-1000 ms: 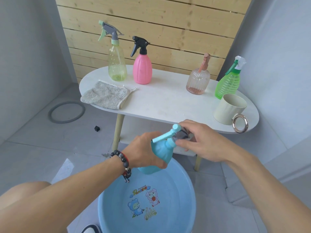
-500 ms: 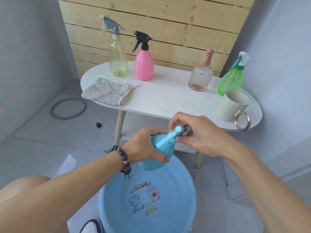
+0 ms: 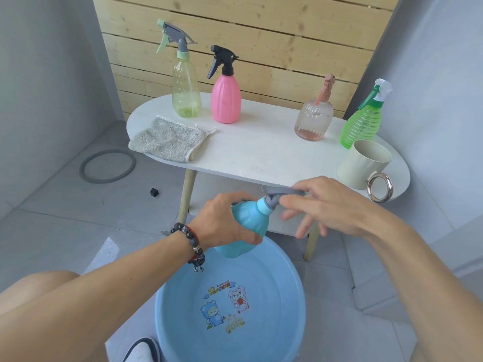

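The left hand [image 3: 224, 223] grips the light blue plastic spray bottle [image 3: 248, 226], tilted just above the round blue plastic basin [image 3: 292, 296]. The right hand [image 3: 337, 205] pinches its grey spray top [image 3: 277, 195], probably to unscrew it. Next comes a firm twist, then lifting the top off above the basin.

We see a light blue plastic spray bottle [image 3: 245, 231] topped with a grey trigger head [image 3: 278, 195]. The round pale blue plastic basin [image 3: 282, 309] carries a cartoon print: a blue bear, a pink figure and yellow lettering. On the white oval table [image 3: 261, 155] we count a translucent yellow-green tall bottle [image 3: 187, 95] with a grey and mint trigger, a solid pink bottle [image 3: 226, 100] with a black trigger, a ribbed rose-tinted clear bottle [image 3: 313, 118], a ribbed bright green bottle [image 3: 362, 126], a cream cup [image 3: 363, 163] with a shiny metal ring handle, and a speckled grey cloth [image 3: 167, 139] edged in cream. The beaded bracelet [image 3: 192, 239] mixes black, grey and red.
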### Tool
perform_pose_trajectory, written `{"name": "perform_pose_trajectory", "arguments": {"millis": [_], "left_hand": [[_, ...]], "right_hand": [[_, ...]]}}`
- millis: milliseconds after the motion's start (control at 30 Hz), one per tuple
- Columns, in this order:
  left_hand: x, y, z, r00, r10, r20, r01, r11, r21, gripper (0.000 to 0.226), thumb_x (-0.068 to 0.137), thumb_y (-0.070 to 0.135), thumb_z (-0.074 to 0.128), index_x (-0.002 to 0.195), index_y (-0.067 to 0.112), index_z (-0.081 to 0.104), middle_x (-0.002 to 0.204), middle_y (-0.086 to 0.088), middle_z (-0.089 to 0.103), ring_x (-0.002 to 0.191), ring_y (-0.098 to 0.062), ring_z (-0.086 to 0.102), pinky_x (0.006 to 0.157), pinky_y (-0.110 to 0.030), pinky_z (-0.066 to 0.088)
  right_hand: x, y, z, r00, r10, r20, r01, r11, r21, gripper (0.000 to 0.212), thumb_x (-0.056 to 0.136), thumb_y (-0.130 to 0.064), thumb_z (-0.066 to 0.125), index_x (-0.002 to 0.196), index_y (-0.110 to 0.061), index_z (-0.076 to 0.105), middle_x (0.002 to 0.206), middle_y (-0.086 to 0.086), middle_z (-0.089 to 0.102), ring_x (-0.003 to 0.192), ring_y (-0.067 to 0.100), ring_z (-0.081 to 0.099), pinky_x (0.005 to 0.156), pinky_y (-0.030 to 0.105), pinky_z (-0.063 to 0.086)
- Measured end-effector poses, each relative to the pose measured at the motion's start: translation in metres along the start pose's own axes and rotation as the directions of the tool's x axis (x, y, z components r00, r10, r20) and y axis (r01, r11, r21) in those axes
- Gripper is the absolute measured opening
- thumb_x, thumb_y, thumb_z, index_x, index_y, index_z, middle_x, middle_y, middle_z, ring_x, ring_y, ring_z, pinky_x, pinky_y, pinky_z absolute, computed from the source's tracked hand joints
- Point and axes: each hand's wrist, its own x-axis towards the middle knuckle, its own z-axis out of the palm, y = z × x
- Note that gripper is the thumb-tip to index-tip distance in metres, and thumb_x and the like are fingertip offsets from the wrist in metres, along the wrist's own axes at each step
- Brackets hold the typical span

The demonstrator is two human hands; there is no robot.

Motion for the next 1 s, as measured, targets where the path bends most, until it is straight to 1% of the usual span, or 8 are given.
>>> {"name": "perform_pose_trajectory", "arguments": {"millis": [167, 267, 333, 400, 500, 667, 800, 1000], "left_hand": [[0.0, 0.0, -0.003, 1.0, 0.027, -0.01, -0.026, 0.999, 0.031, 0.068, 0.054, 0.034, 0.094, 0.115, 0.044, 0.064, 0.095, 0.02, 0.066, 0.083, 0.007, 0.059, 0.06, -0.011, 0.042], [0.0, 0.0, -0.001, 0.999, 0.047, -0.002, -0.047, 0.999, 0.01, 0.066, 0.055, 0.033, 0.093, 0.114, 0.044, 0.065, 0.097, 0.02, 0.067, 0.086, 0.005, 0.06, 0.065, -0.013, 0.044], [0.002, -0.002, -0.001, 0.999, 0.031, 0.022, -0.03, 0.999, -0.036, 0.063, 0.055, 0.033, 0.094, 0.11, 0.045, 0.066, 0.099, 0.018, 0.068, 0.089, -0.004, 0.064, 0.07, -0.023, 0.052], [0.002, -0.003, -0.001, 0.999, 0.015, 0.053, -0.011, 0.997, -0.08, 0.061, 0.054, 0.033, 0.095, 0.107, 0.045, 0.067, 0.1, 0.015, 0.069, 0.09, -0.009, 0.067, 0.075, -0.032, 0.059], [0.001, 0.0, -0.003, 0.995, 0.035, 0.094, -0.026, 0.995, -0.1, 0.062, 0.054, 0.034, 0.094, 0.108, 0.046, 0.067, 0.102, 0.016, 0.07, 0.093, -0.009, 0.068, 0.08, -0.037, 0.061], [-0.003, 0.008, -0.003, 0.99, 0.051, 0.128, -0.035, 0.991, -0.128, 0.05, 0.062, 0.025, 0.093, 0.105, 0.04, 0.07, 0.094, 0.007, 0.073, 0.088, -0.015, 0.07, 0.077, -0.035, 0.06], [-0.004, 0.011, 0.0, 0.997, 0.046, 0.058, -0.038, 0.99, -0.137, 0.048, 0.062, 0.026, 0.093, 0.104, 0.034, 0.07, 0.092, 0.002, 0.073, 0.085, -0.018, 0.069, 0.075, -0.034, 0.059], [-0.002, 0.013, 0.0, 0.998, 0.06, -0.012, -0.062, 0.989, -0.136, 0.068, 0.063, 0.036, 0.092, 0.12, 0.058, 0.061, 0.087, 0.016, 0.067, 0.074, 0.006, 0.06, 0.061, -0.01, 0.046]], "right_hand": [[-0.002, 0.002, -0.002, 1.0, 0.03, 0.001, -0.029, 0.97, -0.24, 0.056, 0.104, -0.046, 0.044, 0.068, -0.011, 0.067, 0.041, 0.001, 0.06, 0.033, 0.013, 0.043, 0.05, 0.024, 0.04], [0.005, 0.0, 0.005, 0.998, 0.024, -0.057, -0.028, 0.996, -0.084, 0.067, 0.103, -0.051, 0.042, 0.061, -0.01, 0.074, 0.038, 0.003, 0.05, 0.037, 0.017, 0.042, 0.056, 0.027, 0.042], [0.007, 0.006, 0.002, 0.992, -0.019, -0.126, 0.015, 0.999, -0.03, 0.062, 0.105, -0.049, 0.042, 0.07, -0.012, 0.077, 0.05, 0.004, 0.064, 0.041, 0.018, 0.055, 0.056, 0.026, 0.046], [0.006, 0.017, -0.007, 0.957, -0.177, -0.23, 0.154, 0.981, -0.118, 0.021, 0.102, -0.034, 0.057, 0.098, -0.025, 0.075, 0.081, -0.006, 0.075, 0.066, 0.008, 0.07, 0.067, 0.027, 0.053], [0.006, 0.024, -0.007, 0.935, -0.349, -0.061, 0.342, 0.934, -0.102, 0.05, 0.093, -0.023, 0.076, 0.137, -0.04, 0.059, 0.137, -0.025, 0.059, 0.123, -0.005, 0.057, 0.094, 0.02, 0.052], [0.021, 0.021, 0.012, 0.9, -0.369, -0.232, 0.362, 0.929, -0.074, 0.021, 0.083, -0.042, 0.082, 0.085, -0.022, 0.075, 0.066, -0.009, 0.061, 0.064, 0.011, 0.049, 0.067, 0.035, 0.045], [0.025, 0.022, 0.015, 0.864, -0.374, -0.338, 0.354, 0.927, -0.123, 0.037, 0.082, -0.049, 0.081, 0.07, -0.017, 0.066, 0.058, 0.006, 0.049, 0.057, 0.013, 0.033, 0.057, 0.034, 0.032], [0.032, 0.016, 0.014, 0.842, -0.341, -0.419, 0.323, 0.939, -0.116, 0.045, 0.082, -0.057, 0.077, 0.068, -0.016, 0.066, 0.055, 0.005, 0.051, 0.055, 0.013, 0.035, 0.055, 0.036, 0.037]]}}
